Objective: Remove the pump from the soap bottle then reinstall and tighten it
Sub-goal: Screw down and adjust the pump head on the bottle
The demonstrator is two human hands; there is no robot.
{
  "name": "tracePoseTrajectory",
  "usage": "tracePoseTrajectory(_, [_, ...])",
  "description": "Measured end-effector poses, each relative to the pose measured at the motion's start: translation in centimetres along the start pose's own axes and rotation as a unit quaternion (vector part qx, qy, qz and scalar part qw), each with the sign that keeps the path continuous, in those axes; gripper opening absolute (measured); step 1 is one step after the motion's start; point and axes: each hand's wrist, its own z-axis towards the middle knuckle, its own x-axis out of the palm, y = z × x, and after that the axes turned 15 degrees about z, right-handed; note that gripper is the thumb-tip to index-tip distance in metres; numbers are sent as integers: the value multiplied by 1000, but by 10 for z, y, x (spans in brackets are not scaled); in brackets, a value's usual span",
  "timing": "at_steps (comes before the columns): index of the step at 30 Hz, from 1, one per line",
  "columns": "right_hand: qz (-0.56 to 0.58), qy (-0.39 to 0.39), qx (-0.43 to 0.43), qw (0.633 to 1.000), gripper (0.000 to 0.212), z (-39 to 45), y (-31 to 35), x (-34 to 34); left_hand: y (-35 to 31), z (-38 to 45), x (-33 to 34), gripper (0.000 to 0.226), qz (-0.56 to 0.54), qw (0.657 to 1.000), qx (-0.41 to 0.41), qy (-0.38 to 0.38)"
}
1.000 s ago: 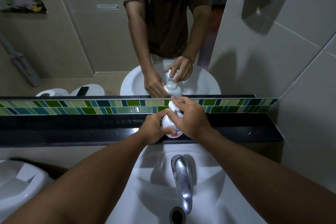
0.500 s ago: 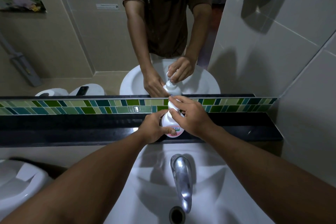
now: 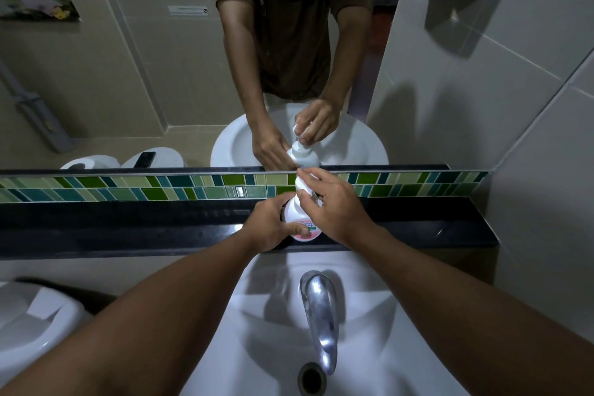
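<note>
two hands were on it, right at the back of the basin. the right hand (image 3: 334, 207) had its fingertips (image 3: 303, 194) pinched around the white pump (image 3: 302, 186) at the top, thumb and first fingers clasping the neck, the other fingers spread loose above it. the left hand (image 3: 268, 228) was wrapped round the body of the soap bottle (image 3: 302, 225), thumb pressed flat across the pink and green label, gripping it firmly from the left side. the bottle stood upright on the dark ledge (image 3: 128, 225), its pump sitting on top of it; whether the collar was loose or screwed down could not be told. behind the ledge ran a strip of green and teal tiles (image 3: 128, 188), and above that the mirror (image 3: 144, 74) showed the same grip from the other side. nearer the camera, both forearms reached over the white sink (image 3: 266, 347), with the chrome tap (image 3: 318, 309) curving down between them toward the drain (image 3: 310, 378). a second basin (image 3: 29, 321) edged in at the left.
</note>
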Motion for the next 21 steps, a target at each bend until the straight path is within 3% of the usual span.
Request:
tracePoseTrajectory(9, [10,-8,11,1000,44,0,1,2,-1,0,-1,63,2,1000,-9,6])
tracePoseTrajectory(13, [32,-24,39,998,67,-10,6,-7,-3,0,-1,58,11,1000,-17,6])
tracePoseTrajectory(16, [2,-9,118,993,81,-25,-6,-10,-5,0,0,68,25,999,-19,7])
tracePoseTrajectory(21, [-11,53,208,977,70,-41,-21,-5,-11,-3,-1,72,40,999,-26,3])
